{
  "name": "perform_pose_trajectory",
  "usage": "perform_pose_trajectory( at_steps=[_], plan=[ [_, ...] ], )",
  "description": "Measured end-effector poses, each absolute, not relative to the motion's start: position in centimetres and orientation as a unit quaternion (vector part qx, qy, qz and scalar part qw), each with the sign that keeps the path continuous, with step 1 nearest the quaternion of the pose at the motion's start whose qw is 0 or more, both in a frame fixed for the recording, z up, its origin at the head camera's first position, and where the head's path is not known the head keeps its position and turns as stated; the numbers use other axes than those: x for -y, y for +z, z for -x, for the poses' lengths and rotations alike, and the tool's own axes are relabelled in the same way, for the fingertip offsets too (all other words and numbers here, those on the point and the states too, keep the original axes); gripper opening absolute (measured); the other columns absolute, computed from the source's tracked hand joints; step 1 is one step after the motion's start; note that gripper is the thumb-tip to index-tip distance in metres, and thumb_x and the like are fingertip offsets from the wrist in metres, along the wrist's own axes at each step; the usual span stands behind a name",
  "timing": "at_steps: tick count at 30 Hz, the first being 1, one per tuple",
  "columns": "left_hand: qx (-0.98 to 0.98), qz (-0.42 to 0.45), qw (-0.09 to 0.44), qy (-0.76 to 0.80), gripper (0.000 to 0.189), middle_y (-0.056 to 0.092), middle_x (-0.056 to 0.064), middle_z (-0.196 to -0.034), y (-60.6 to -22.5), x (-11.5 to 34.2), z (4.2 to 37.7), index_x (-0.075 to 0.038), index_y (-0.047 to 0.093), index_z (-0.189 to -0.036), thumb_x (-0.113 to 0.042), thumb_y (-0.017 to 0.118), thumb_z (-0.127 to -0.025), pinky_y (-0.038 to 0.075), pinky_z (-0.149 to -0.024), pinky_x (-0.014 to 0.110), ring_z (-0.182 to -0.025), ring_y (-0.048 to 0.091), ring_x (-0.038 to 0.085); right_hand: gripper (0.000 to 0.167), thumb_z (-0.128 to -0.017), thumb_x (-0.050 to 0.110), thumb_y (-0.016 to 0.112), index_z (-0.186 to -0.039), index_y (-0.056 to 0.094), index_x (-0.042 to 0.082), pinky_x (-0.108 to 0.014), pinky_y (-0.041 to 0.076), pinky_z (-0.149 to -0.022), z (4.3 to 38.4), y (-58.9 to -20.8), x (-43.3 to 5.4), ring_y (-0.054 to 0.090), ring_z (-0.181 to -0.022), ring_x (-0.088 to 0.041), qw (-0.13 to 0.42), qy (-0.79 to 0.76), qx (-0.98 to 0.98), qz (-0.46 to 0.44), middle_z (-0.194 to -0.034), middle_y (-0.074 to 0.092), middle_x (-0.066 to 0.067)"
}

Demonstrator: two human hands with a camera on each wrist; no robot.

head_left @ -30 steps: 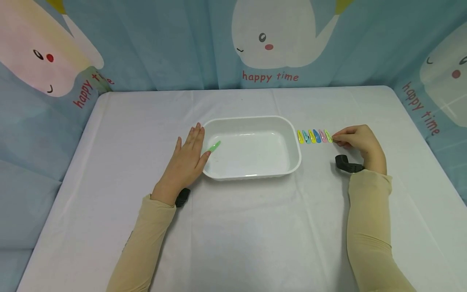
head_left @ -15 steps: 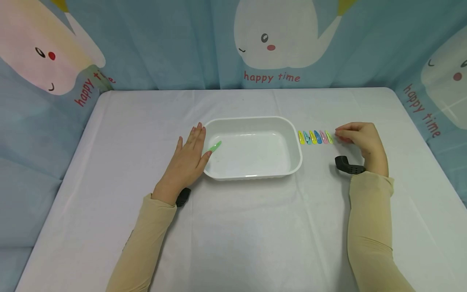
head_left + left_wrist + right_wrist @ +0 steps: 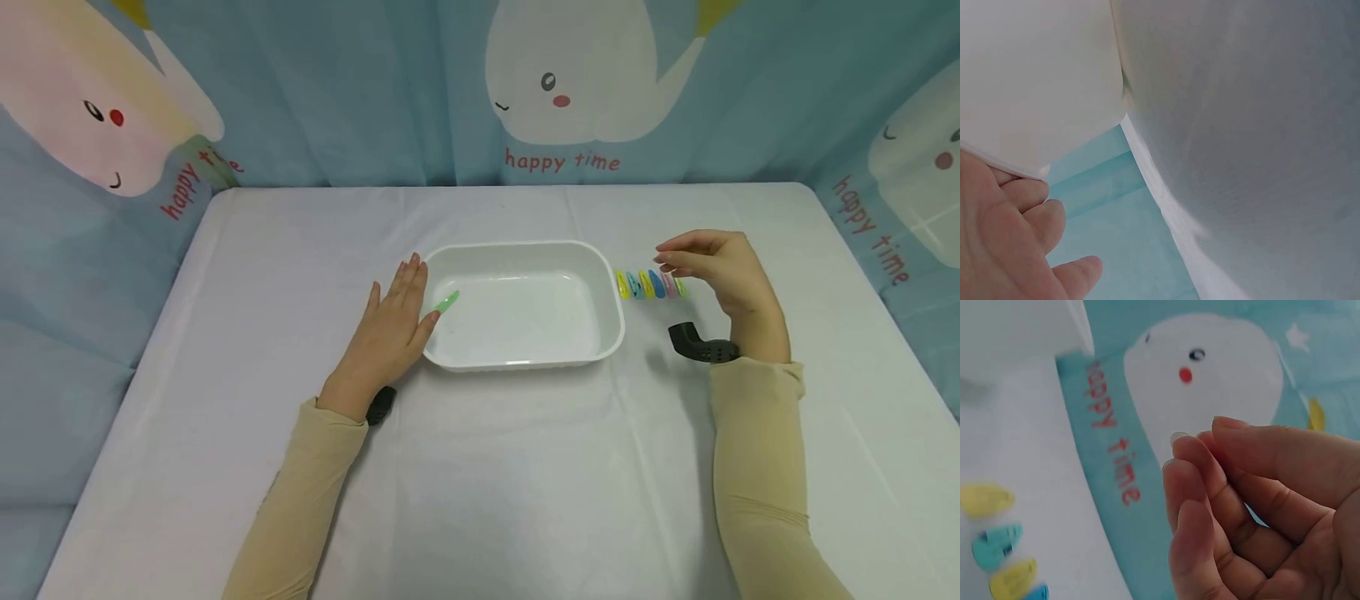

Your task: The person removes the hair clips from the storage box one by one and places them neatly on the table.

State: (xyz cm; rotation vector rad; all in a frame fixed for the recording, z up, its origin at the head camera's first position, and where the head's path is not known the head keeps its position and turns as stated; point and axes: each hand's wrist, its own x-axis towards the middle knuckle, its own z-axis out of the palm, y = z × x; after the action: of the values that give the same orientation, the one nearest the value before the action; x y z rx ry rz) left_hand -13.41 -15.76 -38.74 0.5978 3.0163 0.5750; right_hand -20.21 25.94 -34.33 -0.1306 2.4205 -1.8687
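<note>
A white oblong tray (image 3: 525,364) stands mid-table. My left hand (image 3: 378,342) lies along its left rim with fingers fairly straight, the thumb over the rim. In the left wrist view my fingers touch the rim of the tray (image 3: 1035,94). A light green hair clip (image 3: 447,301) shows inside the tray beside the thumb tip. Right of the tray runs a row of several small hair clips, among them a yellow clip (image 3: 622,284) and a blue clip (image 3: 657,284). My right hand (image 3: 720,271) hovers above the row's right end, fingers loosely bent, nothing visible between them.
A white cloth covers the table (image 3: 525,483). A blue curtain (image 3: 360,100) with whale prints surrounds its back and sides. A black wrist camera (image 3: 697,343) sits on the right wrist, and another black camera (image 3: 381,406) is on the left wrist.
My right hand has lifted off the right end of the clip row and moved slightly up and left over it. The left hand and tray stay in place.
</note>
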Motion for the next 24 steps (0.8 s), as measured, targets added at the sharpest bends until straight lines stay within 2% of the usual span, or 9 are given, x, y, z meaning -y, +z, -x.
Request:
perform_pose_trajectory(
  at_steps=[7, 13, 20, 24],
  plan=[
    [-0.965, -0.191, 0.003, 0.181, 0.066, -0.004, 0.011, -0.157, -38.8, 15.7, 13.4, -0.001, 0.003, -0.151, -0.037, 0.031, -0.103, 0.003, -0.111, 0.057, -0.144, -0.002, 0.025, 0.011, -0.088, 0.009, 0.067, -0.094, 0.072, 0.002, -0.023, 0.052, -0.068, 20.4, -33.1, -22.6, 0.066, -0.075, -0.014, 0.058, -0.559, -0.823, 0.087, -0.083, 0.07, 0.005],
    [-0.965, -0.19, 0.007, 0.183, 0.065, -0.005, 0.01, -0.157, -38.8, 15.8, 13.3, -0.001, 0.002, -0.151, -0.037, 0.03, -0.103, 0.003, -0.111, 0.056, -0.144, -0.003, 0.024, 0.02, -0.088, 0.01, 0.067, -0.099, 0.068, -0.007, -0.026, 0.053, -0.07, 21.1, -32.2, -19.2, 0.065, -0.078, -0.018, 0.091, -0.534, -0.832, 0.123, -0.085, 0.07, -0.001],
    [-0.965, -0.19, 0.008, 0.183, 0.065, -0.004, 0.011, -0.157, -38.7, 15.8, 13.3, -0.001, 0.003, -0.151, -0.037, 0.03, -0.103, 0.003, -0.111, 0.056, -0.144, -0.002, 0.025, 0.013, -0.086, 0.01, 0.069, -0.093, 0.072, 0.0, -0.03, 0.051, -0.072, 22.0, -32.0, -15.6, 0.064, -0.08, -0.025, 0.133, -0.518, -0.828, 0.168, -0.086, 0.069, -0.005],
    [-0.965, -0.189, 0.009, 0.183, 0.066, -0.004, 0.011, -0.157, -38.6, 15.7, 13.3, -0.001, 0.003, -0.151, -0.037, 0.029, -0.103, 0.003, -0.111, 0.056, -0.144, -0.002, 0.025, 0.013, -0.086, 0.006, 0.067, -0.094, 0.07, -0.003, -0.032, 0.052, -0.072, 22.5, -32.0, -13.9, 0.063, -0.081, -0.03, 0.156, -0.508, -0.827, 0.185, -0.086, 0.07, -0.009]
  ],
)
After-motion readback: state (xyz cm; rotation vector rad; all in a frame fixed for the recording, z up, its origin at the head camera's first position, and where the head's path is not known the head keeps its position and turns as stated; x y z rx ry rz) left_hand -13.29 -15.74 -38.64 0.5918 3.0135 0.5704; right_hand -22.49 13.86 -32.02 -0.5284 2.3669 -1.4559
